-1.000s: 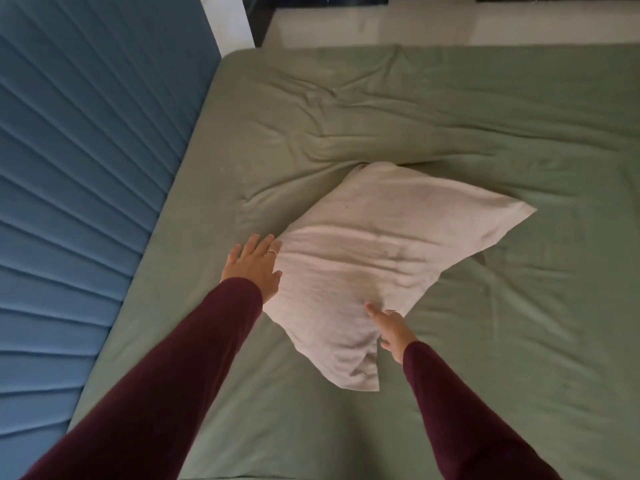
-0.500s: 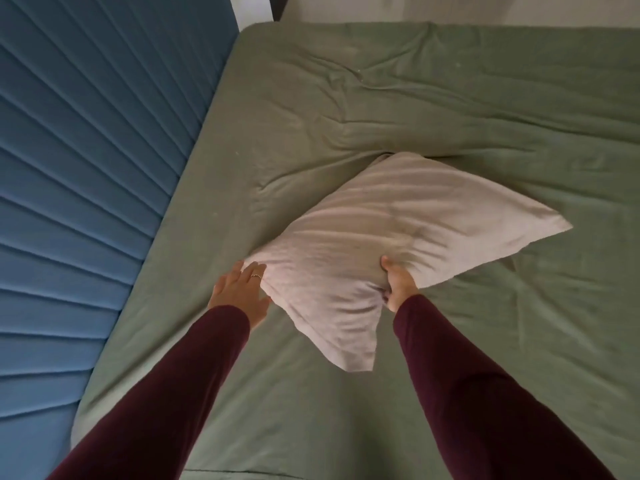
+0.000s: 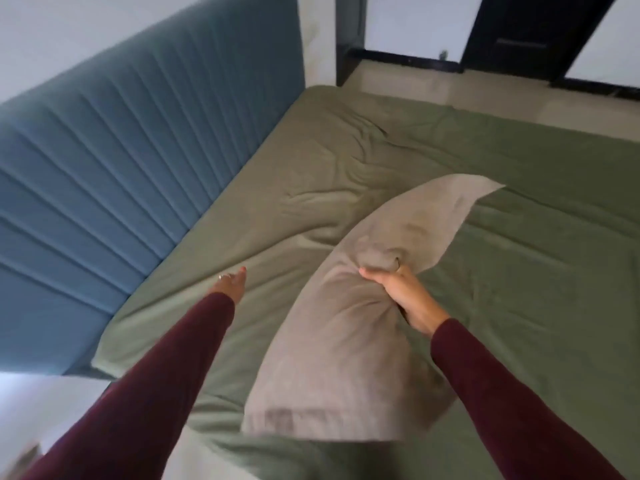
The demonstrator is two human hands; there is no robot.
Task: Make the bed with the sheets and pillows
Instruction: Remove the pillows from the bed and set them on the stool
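Note:
A beige pillow [image 3: 332,344] is lifted off the green sheet [image 3: 519,258] that covers the bed, its long side running from near me toward the far right. My right hand [image 3: 401,292] grips a bunched fold in the pillow's middle. My left hand [image 3: 232,285] is stretched out flat over the sheet to the left of the pillow, fingers straight, holding nothing and apart from the pillow. The sheet is wrinkled near the headboard corner.
A blue padded headboard [image 3: 114,188] rises along the left side of the bed. Beyond the far edge lie a pale floor [image 3: 485,95] and a dark door frame [image 3: 519,32]. A white wall corner [image 3: 318,46] stands at the headboard's end.
My right hand has raised the pillow and swung it closer to me. My left hand has let go of the pillow's edge and moved left. My head has tilted up.

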